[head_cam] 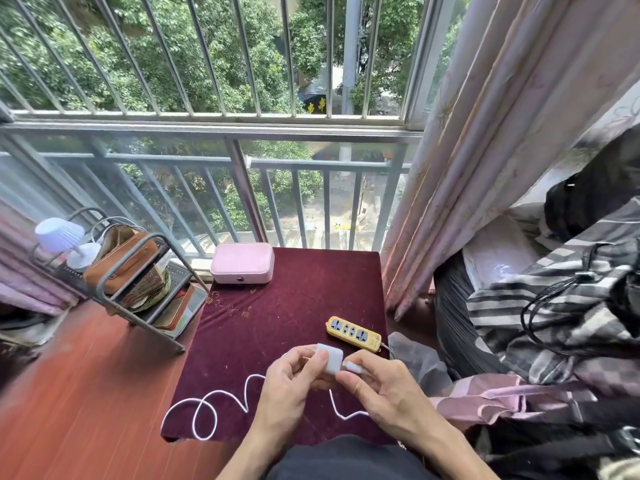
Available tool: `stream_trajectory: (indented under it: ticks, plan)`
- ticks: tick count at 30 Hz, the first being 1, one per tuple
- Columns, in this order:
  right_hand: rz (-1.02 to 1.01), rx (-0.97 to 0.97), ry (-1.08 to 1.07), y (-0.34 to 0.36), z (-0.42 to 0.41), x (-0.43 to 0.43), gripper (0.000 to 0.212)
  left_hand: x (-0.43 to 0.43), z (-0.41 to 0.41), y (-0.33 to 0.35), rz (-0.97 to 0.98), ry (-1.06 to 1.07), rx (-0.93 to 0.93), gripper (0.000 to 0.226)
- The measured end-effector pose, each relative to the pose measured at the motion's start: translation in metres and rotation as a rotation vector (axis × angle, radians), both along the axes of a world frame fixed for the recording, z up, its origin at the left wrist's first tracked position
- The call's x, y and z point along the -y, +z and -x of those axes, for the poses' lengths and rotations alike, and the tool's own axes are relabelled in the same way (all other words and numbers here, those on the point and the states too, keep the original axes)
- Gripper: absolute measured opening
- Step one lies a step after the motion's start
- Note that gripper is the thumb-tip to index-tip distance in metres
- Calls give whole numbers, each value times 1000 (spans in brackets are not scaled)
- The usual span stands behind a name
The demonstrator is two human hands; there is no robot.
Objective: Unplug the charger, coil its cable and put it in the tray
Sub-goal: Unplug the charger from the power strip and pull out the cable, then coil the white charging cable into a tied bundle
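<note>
I'm seeing the left hand (294, 379) curling closed around the white square plastic charger (330, 358), while the right hand (377, 386) is pinching its white cable plug (353, 367). The thin white cable (207, 407) is trailing left of both hands; the yellow power strip (354, 333) is lying just beyond them, its print unreadable.

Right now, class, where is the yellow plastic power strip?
The yellow plastic power strip lies on the right side of the dark red velvet table cover, just beyond the hands and apart from them.

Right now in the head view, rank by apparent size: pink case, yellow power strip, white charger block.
1. pink case, clearly largest, though farthest away.
2. yellow power strip.
3. white charger block, smallest, though partly covered by the hands, so its full extent is unsure.
</note>
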State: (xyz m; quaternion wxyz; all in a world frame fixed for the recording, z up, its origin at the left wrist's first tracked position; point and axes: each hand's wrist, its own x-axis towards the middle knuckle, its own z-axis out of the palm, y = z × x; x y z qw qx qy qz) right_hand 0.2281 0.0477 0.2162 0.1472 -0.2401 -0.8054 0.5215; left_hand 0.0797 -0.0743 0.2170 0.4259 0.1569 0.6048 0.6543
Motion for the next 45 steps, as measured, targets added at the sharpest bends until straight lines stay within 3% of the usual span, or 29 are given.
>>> stream_trajectory:
  ticks: [4,8,17,26,31,35,38,41,45]
  plan:
    - [-72,99,10,-8,12,-7,20,-4,21,-15,64,77,-17,32]
    - [-75,212,-12,-24,27,-10,20,-11,72,-55,286,200,-74,25]
    - [46,511,-29,-88,62,-6,14,-38,206,-194,882,82,-306,33]
    - [138,609,-96,-145,91,2,22,-47,250,-317,1065,-14,-366,24]
    - [126,620,-138,-149,89,3,21,-39,244,-333,1124,-35,-325,34]
    - [69,627,-140,-137,86,-2,18,-46,238,-316,1188,-66,-325,77]
    - [-120,625,-101,-111,88,-12,22,-53,219,-261,1026,20,-326,60]
    - [-457,564,-79,-68,88,-22,27,-52,186,-185,722,-55,55,50]
    - [-726,296,-105,-11,82,-20,40,-49,124,-84,475,-493,517,78]
